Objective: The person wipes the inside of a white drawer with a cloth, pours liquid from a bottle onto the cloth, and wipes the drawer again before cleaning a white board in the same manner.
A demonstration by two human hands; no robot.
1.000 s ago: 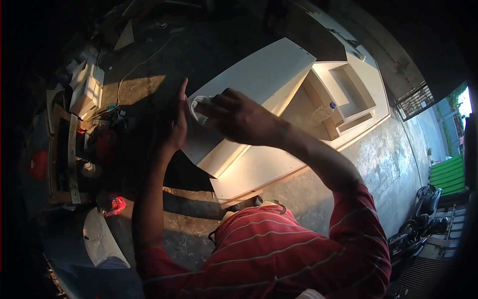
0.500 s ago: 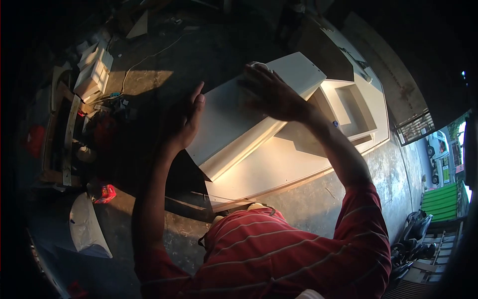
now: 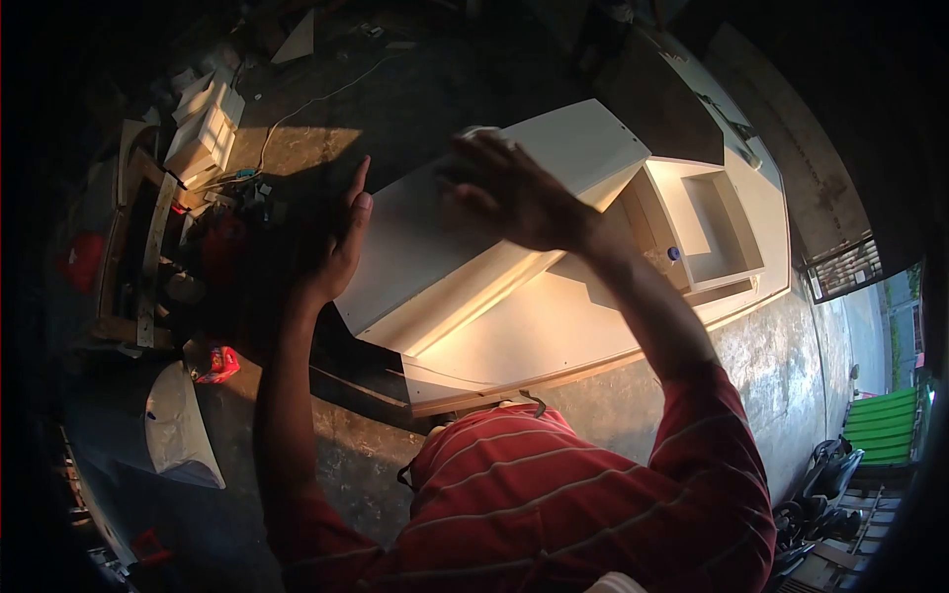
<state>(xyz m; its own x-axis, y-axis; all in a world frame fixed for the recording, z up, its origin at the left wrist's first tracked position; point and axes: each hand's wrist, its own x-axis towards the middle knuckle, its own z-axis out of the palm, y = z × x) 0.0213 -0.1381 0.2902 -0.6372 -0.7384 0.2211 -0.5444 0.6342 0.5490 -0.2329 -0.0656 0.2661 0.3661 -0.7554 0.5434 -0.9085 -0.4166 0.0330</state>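
A long pale panel (image 3: 415, 247) lies slanted across a larger white board (image 3: 534, 331). At the panel's left end is my left hand (image 3: 341, 242), its fingers stretched and thumb raised, holding nothing that I can see. Over the middle of the panel, my right hand (image 3: 514, 193) has its fingers partly spread. Something small and whitish (image 3: 481, 130) shows at those fingertips, too dark to identify. To the right, an open white box-like compartment (image 3: 717, 227) stands on the board, with a small blue round item (image 3: 674, 254) beside it.
White stacked pieces (image 3: 206, 128) and a wooden frame (image 3: 148, 262) stand at the left. A red packet (image 3: 217, 365) lies on the floor near a curved pale sheet (image 3: 183, 430). A cable (image 3: 306, 109) crosses the floor. A green corrugated panel (image 3: 882, 425) is at the right.
Both my hands have moved left, the right one along the panel. The panel's near left end has shifted left and up in view.
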